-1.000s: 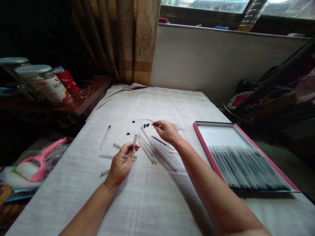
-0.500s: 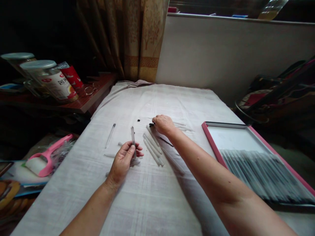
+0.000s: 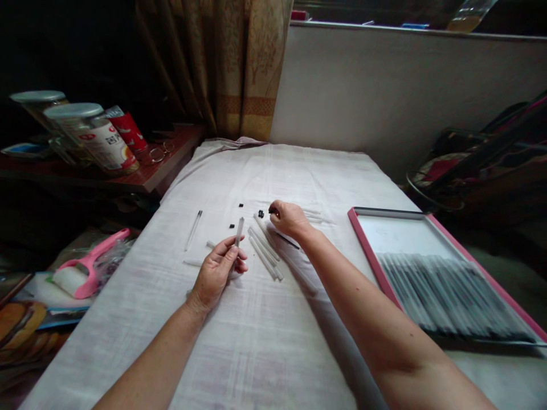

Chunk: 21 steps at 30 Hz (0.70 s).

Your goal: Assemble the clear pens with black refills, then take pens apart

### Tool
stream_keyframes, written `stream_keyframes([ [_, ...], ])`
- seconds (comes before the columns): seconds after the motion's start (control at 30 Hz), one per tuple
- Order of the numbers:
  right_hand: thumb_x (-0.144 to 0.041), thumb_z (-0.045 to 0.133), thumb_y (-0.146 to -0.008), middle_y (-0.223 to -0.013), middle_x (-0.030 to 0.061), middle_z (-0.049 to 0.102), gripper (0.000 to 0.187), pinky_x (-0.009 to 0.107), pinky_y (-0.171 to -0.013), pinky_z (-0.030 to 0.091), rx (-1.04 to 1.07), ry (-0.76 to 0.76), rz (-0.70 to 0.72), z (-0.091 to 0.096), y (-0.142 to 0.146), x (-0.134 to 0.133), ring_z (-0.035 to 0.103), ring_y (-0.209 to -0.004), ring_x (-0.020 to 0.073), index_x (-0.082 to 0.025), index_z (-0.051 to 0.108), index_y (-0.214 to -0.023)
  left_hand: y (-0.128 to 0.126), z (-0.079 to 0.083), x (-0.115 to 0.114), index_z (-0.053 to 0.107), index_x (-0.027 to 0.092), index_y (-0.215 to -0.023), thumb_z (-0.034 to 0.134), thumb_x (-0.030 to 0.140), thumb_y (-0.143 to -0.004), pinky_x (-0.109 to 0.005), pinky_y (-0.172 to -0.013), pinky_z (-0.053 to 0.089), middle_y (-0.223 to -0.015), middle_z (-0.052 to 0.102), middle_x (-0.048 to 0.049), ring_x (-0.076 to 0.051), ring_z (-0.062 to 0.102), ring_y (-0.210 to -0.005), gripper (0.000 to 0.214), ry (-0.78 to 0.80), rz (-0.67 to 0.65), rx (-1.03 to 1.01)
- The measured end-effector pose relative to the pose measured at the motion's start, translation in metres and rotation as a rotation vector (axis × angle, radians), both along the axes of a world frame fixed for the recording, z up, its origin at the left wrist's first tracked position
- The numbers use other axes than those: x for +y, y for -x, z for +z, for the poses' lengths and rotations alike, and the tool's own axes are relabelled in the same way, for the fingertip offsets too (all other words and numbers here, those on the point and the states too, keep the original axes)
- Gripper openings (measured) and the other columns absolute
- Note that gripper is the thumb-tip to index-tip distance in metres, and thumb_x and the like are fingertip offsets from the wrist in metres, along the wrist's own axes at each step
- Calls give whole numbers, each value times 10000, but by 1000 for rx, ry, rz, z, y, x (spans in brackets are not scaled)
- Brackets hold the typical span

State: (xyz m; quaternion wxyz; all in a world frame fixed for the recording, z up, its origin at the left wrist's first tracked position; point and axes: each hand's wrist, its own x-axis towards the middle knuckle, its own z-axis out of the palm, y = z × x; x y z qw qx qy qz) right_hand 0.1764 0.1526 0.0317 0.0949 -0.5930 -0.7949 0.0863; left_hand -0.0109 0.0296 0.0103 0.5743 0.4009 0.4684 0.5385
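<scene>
Left arm: bare, comes up from the bottom and leans right.
Left wrist: almost straight.
Left grip: closed, with the thumb pressing in and some fingers poking out past it.
Right arm: bare, slants left and reaches farther out.
Right wrist: bent a bit.
Right grip: back side up, fingers curled, tips pinched.
Both grips: near each other, not touching.

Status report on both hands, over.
Left hand: gripping clear tube. Right hand: pinched beside black pieces, contents unclear. Loose tubes lying beside left hand.
</scene>
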Motion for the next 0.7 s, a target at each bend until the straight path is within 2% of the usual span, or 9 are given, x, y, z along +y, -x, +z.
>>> stream_keyframes([
  [0.03, -186, 506, -855, -962, 82, 744, 275, 288, -757, 501, 98, 12, -10, 0, -4, -8, 686, -878, 205, -171, 671, -1075, 0, 0, 0, 650, 188, -1119, 740, 469, -729, -194, -529, 482, -743, 646, 29, -79, 602, -553, 489, -3, 1, 17],
  [0.17, -194, 590, -769, -832, 47, 745, 172, 269, -700, 514, 825, 158, 18, -1, -22, -54, 679, -753, 163, -164, 705, -893, -3, -3, -3, 688, 158, -1085, 745, 445, -713, -175, -460, 428, -762, 669, -4, -77, 577, -533, 473, -17, -40, 135],
  [0.27, -289, 637, -758, -825, 41, 741, 177, 283, -694, 523, 1107, 207, 70, 2, -31, -83, 674, -751, 161, -179, 707, -878, -5, -3, -4, 716, 158, -1060, 716, 425, -738, -179, -457, 429, -766, 686, -24, -83, 569, -531, 418, -72, -105, 256],
  [0.37, -309, 642, -768, -835, 49, 735, 191, 293, -701, 523, 1162, 173, 70, 7, -33, -96, 669, -756, 161, -182, 702, -896, -6, -1, -6, 741, 172, -1010, 693, 389, -758, -198, -491, 470, -758, 692, -28, -89, 563, -527, 336, -145, -150, 347],
  [0.5, -267, 622, -790, -829, 52, 729, 165, 299, -712, 521, 1059, 90, 112, 10, -31, -97, 664, -766, 164, -184, 708, -904, -8, 1, -8, 753, 192, -992, 674, 349, -777, -209, -528, 507, -744, 689, -25, -99, 570, -534, 279, -212, -174, 415],
  [0.7, -207, 606, -816, -820, 41, 728, 148, 265, -673, 505, 912, 18, 132, 13, -35, -98, 653, -745, 152, -192, 716, -913, -7, 0, -8, 754, 195, -1004, 666, 348, -790, -204, -521, 509, -748, 691, -29, -100, 566, -530, 278, -230, -179, 438],
])
